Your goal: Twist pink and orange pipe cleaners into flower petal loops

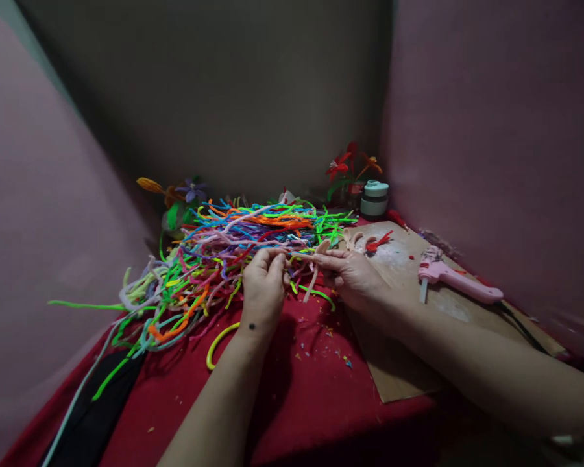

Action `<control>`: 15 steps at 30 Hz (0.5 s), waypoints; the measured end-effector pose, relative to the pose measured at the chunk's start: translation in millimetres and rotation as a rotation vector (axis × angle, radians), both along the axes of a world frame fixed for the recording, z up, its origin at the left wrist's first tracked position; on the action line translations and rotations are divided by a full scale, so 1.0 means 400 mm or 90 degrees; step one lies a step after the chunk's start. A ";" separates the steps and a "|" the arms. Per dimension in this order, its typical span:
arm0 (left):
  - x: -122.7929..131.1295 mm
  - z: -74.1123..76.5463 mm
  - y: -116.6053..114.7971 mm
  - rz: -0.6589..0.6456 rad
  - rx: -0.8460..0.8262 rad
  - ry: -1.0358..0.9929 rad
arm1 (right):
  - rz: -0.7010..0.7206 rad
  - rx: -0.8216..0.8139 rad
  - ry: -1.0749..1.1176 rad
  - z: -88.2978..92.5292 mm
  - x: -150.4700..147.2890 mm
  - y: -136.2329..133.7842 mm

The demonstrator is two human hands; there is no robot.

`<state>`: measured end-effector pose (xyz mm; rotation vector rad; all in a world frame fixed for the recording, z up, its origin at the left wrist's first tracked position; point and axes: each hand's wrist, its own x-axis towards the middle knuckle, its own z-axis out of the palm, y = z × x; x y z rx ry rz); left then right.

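A pale pink fuzzy strand (302, 257) is stretched between the two hands, above the counter (321, 395) and just in front of the heap of coloured strands. The left hand (267, 272) pinches its left end between thumb and fingers; the right hand (348, 275) grips it farther along, a short gap separating the two. A pale loop rises by the right fingertips, and a pale tail (311, 285) hangs below them.

The heap of coloured strands (253, 227) fills the space behind and to the left, some ends reaching out past the counter's left edge. A yellow loop (217, 347) lies beside the left forearm. Toward the near edge runs a stretch of red cloth, with small scraps (348, 363) scattered below the hands.

On the right, a brown board (394, 373) reaches under the right forearm, its front corner near the counter's front edge. It carries a red piece (379, 241) and a pink glue gun (460, 282). Behind stand a mint-lidded container (374, 198) and red flowers (339, 167); pink panels close in both sides.
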<state>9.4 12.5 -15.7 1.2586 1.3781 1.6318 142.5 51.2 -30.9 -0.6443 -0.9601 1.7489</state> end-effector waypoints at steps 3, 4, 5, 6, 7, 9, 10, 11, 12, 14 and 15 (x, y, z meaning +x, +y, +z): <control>0.018 -0.003 -0.006 -0.174 -0.135 -0.072 | 0.005 0.007 -0.015 0.014 0.004 -0.010; 0.025 -0.002 -0.010 -0.216 -0.164 -0.078 | 0.012 0.005 -0.014 0.018 0.006 -0.014; 0.031 0.000 -0.015 -0.240 -0.183 -0.078 | 0.019 0.001 -0.009 0.020 0.006 -0.018; 0.037 0.003 -0.019 -0.248 -0.192 -0.071 | 0.027 -0.003 -0.002 0.022 0.007 -0.021; 0.040 0.006 -0.022 -0.249 -0.196 -0.060 | 0.037 -0.007 0.005 0.021 0.007 -0.022; 0.043 0.007 -0.025 -0.247 -0.195 -0.037 | 0.047 -0.018 0.022 0.016 0.004 -0.021; 0.044 0.006 -0.024 -0.252 -0.187 -0.029 | 0.047 -0.026 0.033 0.012 0.003 -0.018; 0.044 0.002 -0.022 -0.258 -0.173 -0.026 | 0.044 -0.033 0.045 0.007 0.001 -0.015; 0.045 -0.003 -0.020 -0.262 -0.155 -0.023 | 0.037 -0.044 0.057 0.001 -0.001 -0.011; 0.050 -0.015 -0.014 -0.259 -0.118 0.001 | 0.021 -0.067 0.078 -0.008 -0.004 -0.002; 0.053 -0.020 -0.012 -0.251 -0.105 0.028 | 0.017 -0.075 0.081 -0.012 -0.004 0.002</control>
